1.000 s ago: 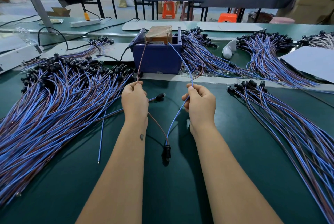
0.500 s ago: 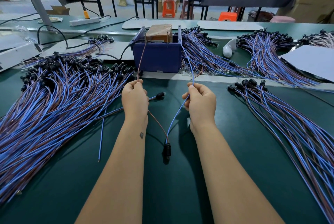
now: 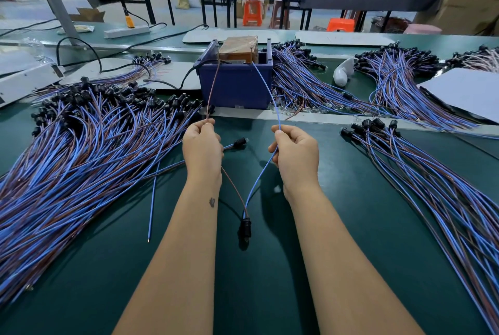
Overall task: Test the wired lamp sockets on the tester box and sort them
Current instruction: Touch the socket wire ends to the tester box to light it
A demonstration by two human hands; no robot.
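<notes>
Both hands hold one socket's leads up to the tester box.

The left hand (image 3: 203, 145) pinches the brown wire (image 3: 213, 86), the right hand (image 3: 295, 149) the blue wire (image 3: 266, 86); both run to the tester box (image 3: 235, 83). The black socket (image 3: 245, 228) hangs near, between the forearms.

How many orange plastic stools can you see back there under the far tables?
2. One orange stool stands under the far table near the middle; a second orange stool stands further right. More may be hidden behind the table legs.
</notes>
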